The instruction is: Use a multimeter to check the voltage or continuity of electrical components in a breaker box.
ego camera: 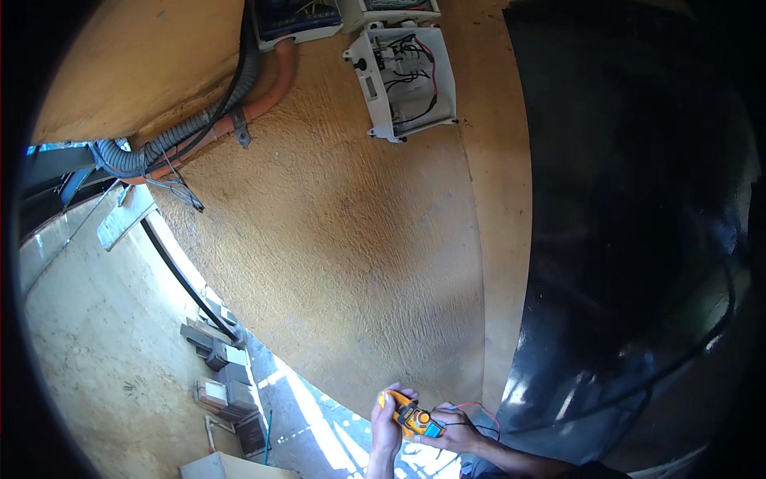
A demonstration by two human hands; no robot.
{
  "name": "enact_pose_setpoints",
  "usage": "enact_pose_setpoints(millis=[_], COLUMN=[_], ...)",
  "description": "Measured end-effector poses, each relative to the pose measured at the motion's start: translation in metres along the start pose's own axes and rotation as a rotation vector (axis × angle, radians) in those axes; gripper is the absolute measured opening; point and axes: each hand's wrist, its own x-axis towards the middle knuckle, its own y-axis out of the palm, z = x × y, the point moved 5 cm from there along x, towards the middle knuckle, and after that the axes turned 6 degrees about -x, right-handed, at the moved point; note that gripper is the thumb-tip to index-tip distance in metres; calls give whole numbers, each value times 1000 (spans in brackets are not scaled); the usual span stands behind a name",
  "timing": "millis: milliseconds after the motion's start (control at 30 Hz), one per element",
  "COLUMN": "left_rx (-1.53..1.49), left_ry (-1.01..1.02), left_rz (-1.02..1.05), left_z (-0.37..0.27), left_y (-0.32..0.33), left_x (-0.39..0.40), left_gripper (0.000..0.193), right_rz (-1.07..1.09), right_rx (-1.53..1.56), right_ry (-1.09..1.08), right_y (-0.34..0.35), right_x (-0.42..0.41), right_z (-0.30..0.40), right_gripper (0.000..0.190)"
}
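Note:
Low in the view, a yellow and black clamp meter (414, 417) lies between my two hands. My left hand (388, 426) grips it around its jaw end, thumb on the yellow part. My right hand (458, 432) holds the opposite end, near the small lit display (432, 430). A red test lead (486, 409) and a black test lead (479, 426) run past my right hand; their tips cannot be made out. Higher on the wall, apart from my hands, hangs an uncovered white electrical enclosure (444, 78) with red and black wires inside.
A rough orange plastered wall (359, 239) fills the middle. Above are another open electrical box (299, 21), an orange conduit (281, 78) and a grey corrugated conduit (179, 132). A dark glossy panel (598, 209) borders the right. Stacked blocks (230, 392) stand on the ground at lower left.

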Motion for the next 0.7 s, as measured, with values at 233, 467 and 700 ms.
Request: enact_pose_setpoints(millis=[233,467,700], left_rx=[144,540,1346], left_ry=[106,527,1115], left_rz=[2,270,260], left_z=[-61,-202,-332], left_y=[42,140,293], left_x=[34,68,78], left_gripper=[25,19,23], right_rz=[-144,-456,-703], right_rx=[-43,13,-154], right_ry=[-88,-150,-509], right_y=[-38,-132,-186], right_x=[37,93,150], right_z=[17,40,90], right_gripper=[32,18,23])
